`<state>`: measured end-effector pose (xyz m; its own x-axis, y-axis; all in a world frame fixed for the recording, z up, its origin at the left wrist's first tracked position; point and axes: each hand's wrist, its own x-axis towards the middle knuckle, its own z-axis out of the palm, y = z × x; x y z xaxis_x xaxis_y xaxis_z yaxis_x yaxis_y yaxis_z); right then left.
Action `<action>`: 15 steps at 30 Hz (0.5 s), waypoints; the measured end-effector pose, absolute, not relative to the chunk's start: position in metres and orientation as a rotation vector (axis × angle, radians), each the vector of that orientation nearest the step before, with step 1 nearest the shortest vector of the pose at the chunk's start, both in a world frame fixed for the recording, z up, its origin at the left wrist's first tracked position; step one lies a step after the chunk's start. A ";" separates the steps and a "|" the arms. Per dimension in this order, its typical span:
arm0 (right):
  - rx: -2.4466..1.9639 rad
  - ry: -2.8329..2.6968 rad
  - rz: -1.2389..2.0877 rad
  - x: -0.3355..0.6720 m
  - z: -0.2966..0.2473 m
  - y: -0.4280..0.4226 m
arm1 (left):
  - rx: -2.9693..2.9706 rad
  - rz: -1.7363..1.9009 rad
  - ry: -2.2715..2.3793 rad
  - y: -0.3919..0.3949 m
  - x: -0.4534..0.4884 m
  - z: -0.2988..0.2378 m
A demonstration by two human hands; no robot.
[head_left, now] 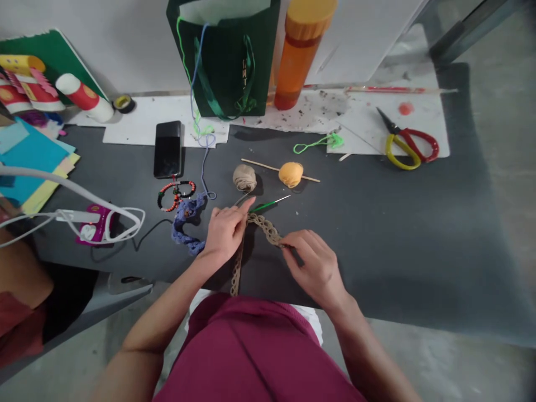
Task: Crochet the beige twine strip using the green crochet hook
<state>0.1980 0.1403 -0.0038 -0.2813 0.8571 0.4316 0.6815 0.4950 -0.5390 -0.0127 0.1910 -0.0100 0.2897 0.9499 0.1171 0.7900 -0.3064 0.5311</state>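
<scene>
A beige crocheted strip stretches between my two hands, and another length of it hangs over the table's front edge. My left hand is closed on the strip, its index finger pointing outward. My right hand pinches the strip's other part between thumb and fingers. Beside the left fingertips is a green crochet hook, metal tip pointing right; whether the hand holds it I cannot tell. Just beyond sits a beige yarn ball, its strand running toward my left hand. A yellow yarn ball has a wooden stick through it.
Blue crochet work, a beaded bracelet and a phone lie left. A green paper bag and orange container stand behind. Scissors lie right. White cables cross the left side, near another person's arm.
</scene>
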 end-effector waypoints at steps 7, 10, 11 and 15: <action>-1.186 -2.115 0.378 0.193 -0.008 0.141 | 2.382 0.369 1.529 0.190 -0.028 0.009; -1.082 -2.134 0.466 0.195 -0.005 0.143 | 2.412 0.310 1.452 0.194 -0.041 0.025; -1.053 -2.142 0.496 0.196 -0.004 0.145 | 2.421 0.301 1.426 0.196 -0.046 0.030; -1.058 -2.170 0.556 0.197 -0.003 0.149 | 2.386 0.255 1.201 0.202 -0.060 0.043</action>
<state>0.1973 0.1486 -0.0029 -0.4612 0.8069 0.3691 0.5300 0.5842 -0.6147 -0.0601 0.2024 0.0435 0.6032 0.7967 -0.0376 0.7128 -0.5172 0.4738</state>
